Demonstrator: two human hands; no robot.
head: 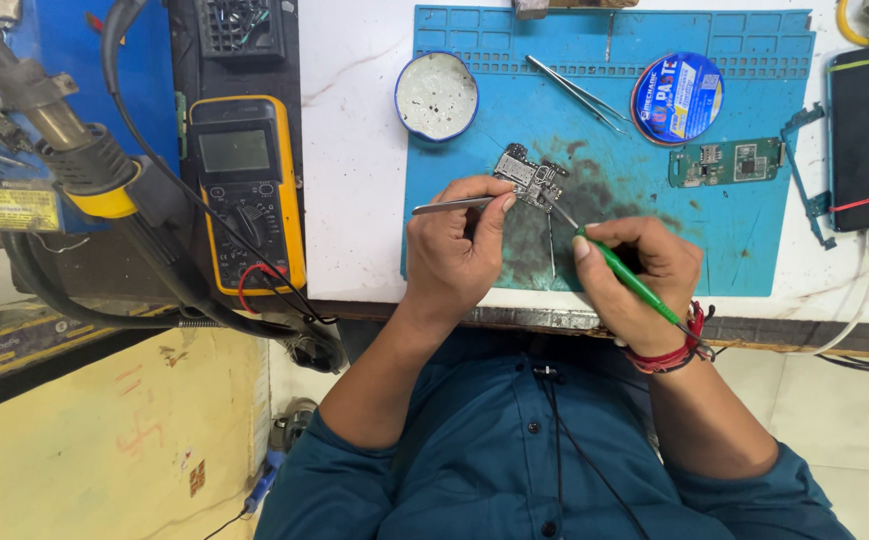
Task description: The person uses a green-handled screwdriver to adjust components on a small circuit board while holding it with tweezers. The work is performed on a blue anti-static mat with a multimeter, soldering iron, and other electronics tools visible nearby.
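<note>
Board: small phone circuit board (pixel 528 178) on the blue work mat (pixel 734 255), mid-mat, nearer the counter's front edge; long axis runs diagonally, upper-left to lower-right.
Left hand: left hand (pixel 454 255) grip clenched on metal tweezers (pixel 451 205); tips point right, touching the board's left side.
Right hand: right hand (pixel 644 275) grip grasping a green-handled tool (pixel 629 278); tip points up-left, meeting the board's lower-right end.
Mat contents: spare tweezers (pixel 579 93), round paste tin (pixel 676 98), green circuit board (pixel 724 162) toward the far-right corner.
Counter, left edge: white dish (pixel 436 96); yellow multimeter (pixel 246 190).
Unclear: tool tip contact point too small to resolve; mat's far edge cut off.
</note>
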